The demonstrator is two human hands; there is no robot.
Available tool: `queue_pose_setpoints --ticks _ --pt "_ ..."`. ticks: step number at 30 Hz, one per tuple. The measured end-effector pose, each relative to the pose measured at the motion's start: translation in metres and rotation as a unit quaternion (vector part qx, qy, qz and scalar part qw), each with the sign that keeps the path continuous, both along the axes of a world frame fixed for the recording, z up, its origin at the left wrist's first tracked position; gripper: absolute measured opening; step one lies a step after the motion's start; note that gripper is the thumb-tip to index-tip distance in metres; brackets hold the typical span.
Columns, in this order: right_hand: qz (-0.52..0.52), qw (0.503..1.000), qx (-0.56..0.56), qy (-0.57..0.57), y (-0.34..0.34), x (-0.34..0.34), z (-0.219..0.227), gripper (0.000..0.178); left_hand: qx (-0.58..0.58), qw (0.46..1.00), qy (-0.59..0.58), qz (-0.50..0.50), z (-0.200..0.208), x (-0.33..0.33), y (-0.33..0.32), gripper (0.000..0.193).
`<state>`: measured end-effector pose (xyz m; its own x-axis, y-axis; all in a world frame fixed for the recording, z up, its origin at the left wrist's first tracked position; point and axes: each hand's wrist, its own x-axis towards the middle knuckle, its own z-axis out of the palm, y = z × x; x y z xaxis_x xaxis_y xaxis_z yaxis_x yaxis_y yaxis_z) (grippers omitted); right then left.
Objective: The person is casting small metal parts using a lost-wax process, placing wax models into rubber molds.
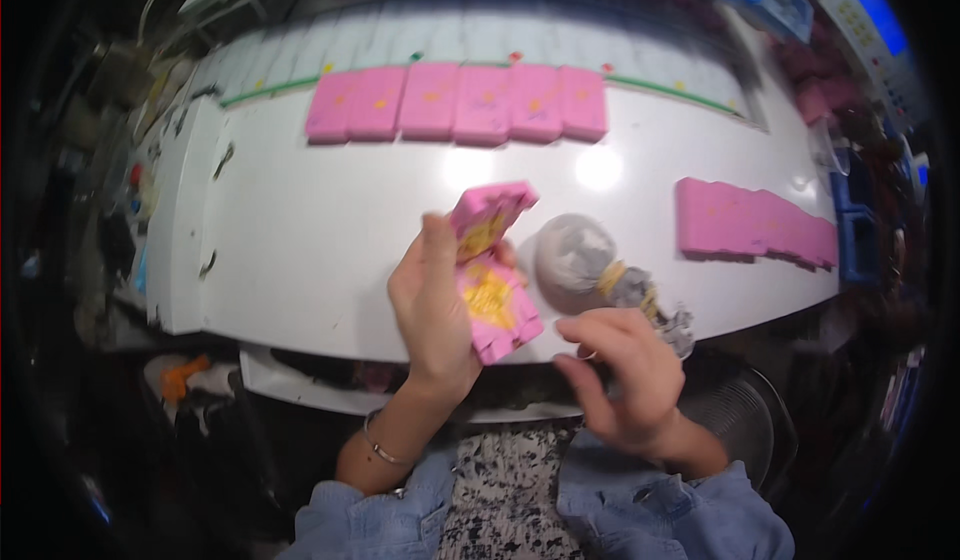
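Pink mold (490,272), opened into two halves with yellow (488,302) on the inner faces, is held up over the near part of the white surface (330,230). The left hand (432,300) is clamped on it from the left side, thumb upright along the near side and fingertips showing at the far side. One half leans up and away; the other slopes down toward the person, so the opened pair runs lengthwise from far to near, its lower end tilted slightly right.

From the right hand (630,375), the mold lies to the left and a little farther out, near but not touching. That hand's grip is slightly apart, thumb and forefinger pointing left toward the lower half, with nothing visible between them. Just beyond the right hand lies a dusty tied bag (575,260). Pink blocks (455,105) stand in a row farther back, and more blocks (740,220) sit to the right.
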<state>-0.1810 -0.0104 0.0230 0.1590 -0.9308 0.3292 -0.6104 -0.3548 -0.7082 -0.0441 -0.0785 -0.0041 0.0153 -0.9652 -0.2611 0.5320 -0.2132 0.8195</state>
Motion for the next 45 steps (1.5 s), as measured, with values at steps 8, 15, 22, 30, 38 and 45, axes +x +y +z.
queue_pose_setpoints --ticks 8,15,22,30,38,45 --pt "0.054 0.98 -0.171 0.091 -0.008 0.013 -0.011 0.035 -0.028 0.999 0.021 0.03 -0.005 -0.005 0.001 0.051" --pt "0.047 0.985 -0.124 0.113 -0.006 0.013 -0.008 0.015 -0.017 0.997 0.009 0.073 -0.012 -0.015 -0.006 0.05" --pt "0.011 0.982 -0.171 0.076 -0.013 0.016 -0.007 0.009 -0.062 0.998 -0.014 0.03 -0.023 -0.002 -0.012 0.051" --pt "0.066 0.996 -0.048 0.04 -0.007 -0.008 0.0 0.008 0.031 0.968 0.213 -0.129 -0.031 0.032 -0.013 0.043" --pt "-0.023 0.968 0.097 -0.23 -0.018 -0.003 0.009 0.04 0.091 0.972 0.143 -0.161 -0.01 0.012 0.03 0.041" --pt "-0.028 0.975 0.038 -0.218 -0.022 -0.014 0.016 0.025 -0.172 0.969 -0.075 -0.162 0.016 0.006 0.024 0.037"
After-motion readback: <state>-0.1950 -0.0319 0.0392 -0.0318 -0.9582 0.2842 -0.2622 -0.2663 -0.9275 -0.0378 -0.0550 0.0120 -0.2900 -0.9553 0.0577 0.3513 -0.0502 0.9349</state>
